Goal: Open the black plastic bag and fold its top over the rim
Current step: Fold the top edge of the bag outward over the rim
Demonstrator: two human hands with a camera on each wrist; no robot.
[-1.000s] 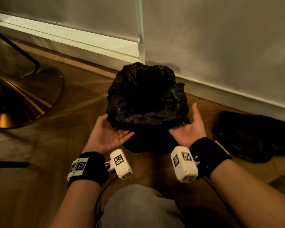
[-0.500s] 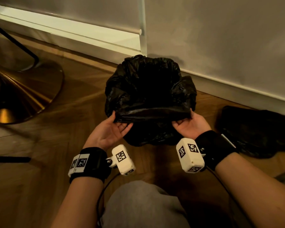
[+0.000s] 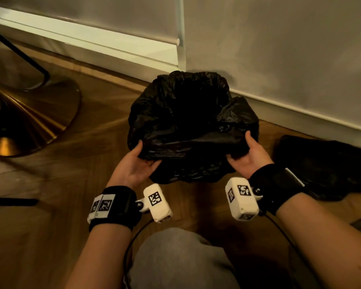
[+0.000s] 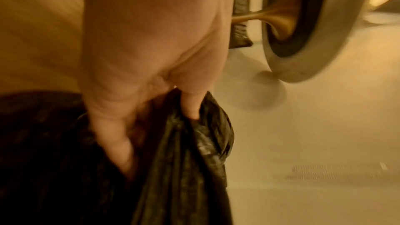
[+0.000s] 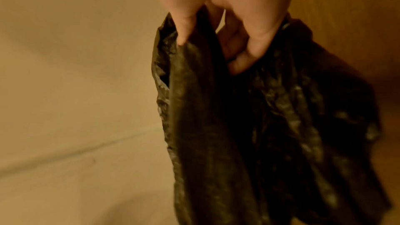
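A crinkled black plastic bag [image 3: 188, 113] stands open on the wooden floor near the wall, its mouth a dark hollow; whatever it lines is hidden. My left hand [image 3: 139, 161] grips the near edge of the bag at its left corner, thumb on top and fingers tucked under. My right hand [image 3: 245, 155] grips the same near edge at its right corner. The plastic between them is stretched into a flat band. Close up, the left hand [image 4: 155, 112] pinches the bag [image 4: 194, 151], and the right hand [image 5: 223, 28] has fingers curled into a fold of the bag [image 5: 249, 117].
A brass flared lamp base [image 3: 29, 122] with a black rod stands at the left. A dark crumpled thing [image 3: 325, 165] lies on the floor at the right. A white skirting board [image 3: 92, 40] and grey wall run behind. My grey-trousered knee [image 3: 181, 259] is below.
Both hands went from open beside the bag to gripping its near edge at either corner. They have since lifted and stretched that edge taut.
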